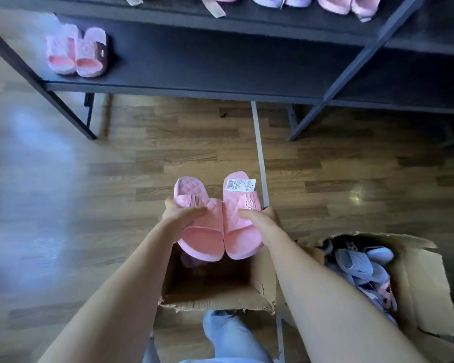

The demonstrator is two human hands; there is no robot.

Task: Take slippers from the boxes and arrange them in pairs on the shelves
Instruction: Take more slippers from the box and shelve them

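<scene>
Knee (231, 336) in pale denim at the bottom edge, with two bare forearms reaching forward above it. Open box (220, 301) of torn cardboard directly below the hands, its interior dark. A second box (419, 268) to the right holds loose grey-blue slippers (359, 263). The left hand (184, 218) grasps the left slipper (202, 239) at its outer edge, fingers curled over the strap. The right hand (262, 218) grasps the right slipper (243, 234) likewise, thumb lying across the strap. The two slippers are held side by side, inner edges touching, above the far rim of the open box. Both are pink, with a quilted footbed and a broad strap bearing a small raised emblem. A white barcoded tag (240, 184) lies on the far end of the right one. Wood-grain floor (89, 192) beyond. The lower shelf (194, 64), dark, carries one pink pair (76, 52) at its left end. The upper shelf (168, 11) carries pink and lilac pairs (349, 3), cut off by the frame.
</scene>
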